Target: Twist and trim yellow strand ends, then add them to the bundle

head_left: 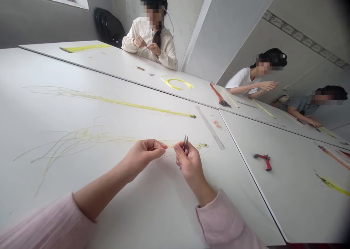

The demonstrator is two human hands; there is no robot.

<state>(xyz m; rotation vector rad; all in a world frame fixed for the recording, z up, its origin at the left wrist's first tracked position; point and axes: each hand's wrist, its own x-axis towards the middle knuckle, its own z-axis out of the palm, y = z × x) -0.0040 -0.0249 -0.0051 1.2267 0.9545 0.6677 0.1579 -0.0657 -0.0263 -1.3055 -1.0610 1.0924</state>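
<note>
My left hand point(144, 153) pinches a thin yellowish line point(154, 149) between thumb and fingertips, with a small ring or loop point(163, 154) just below them. Close by on the right, my right hand point(188, 161) is closed on small scissors point(185, 142), whose pointed blades stick up past the thumb. Their handles are hidden in the palm. Behind both hands lies a loose bundle of pale yellow lines point(82, 136), fanned out at the left. Its end with small metal bits point(202, 145) shows just right of my right hand.
A second yellow bundle point(131, 106) lies farther back on the white table. A clear ruler point(210, 127) and small orange-pink pieces point(217, 124) are to the right, then red-handled pliers point(264, 161) beyond a table seam. Three people sit across the tables, near an orange bundle point(218, 95).
</note>
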